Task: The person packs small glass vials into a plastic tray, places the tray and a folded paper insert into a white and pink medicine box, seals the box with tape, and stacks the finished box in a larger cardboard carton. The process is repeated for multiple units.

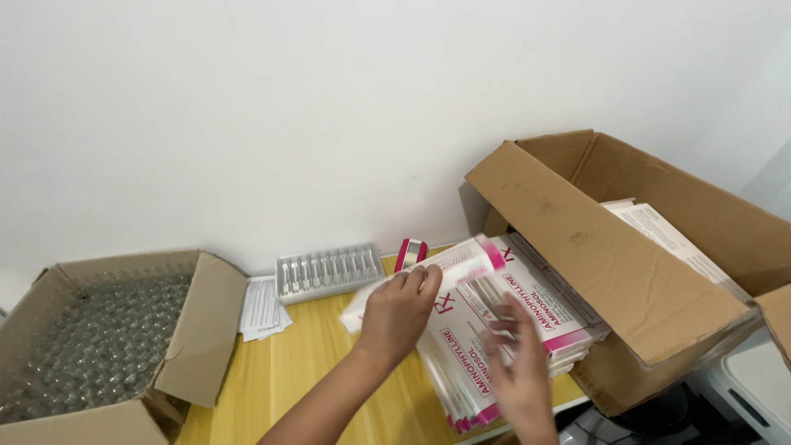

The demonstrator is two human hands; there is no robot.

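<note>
I see the big brown box point(626, 264) at right tipped open toward me, flat cartons inside within reach. At lower left a second box point(107, 346) holds clear glass ampoules. A stack of flat white-and-pink cartons point(470, 354) lies at lower centre on the wooden table point(280, 387). My left hand point(397, 315) grips one carton point(461, 257) lifted above it; my right hand point(519, 371), blurred, rests open on the stack. A ribbed clear tray point(329, 270) sits by the wall.

White-and-pink flat cartons point(470, 346) stacked mid-table, leaflet stack point(262, 309) left, more cartons point(667, 239) in box point(610, 247)
</note>
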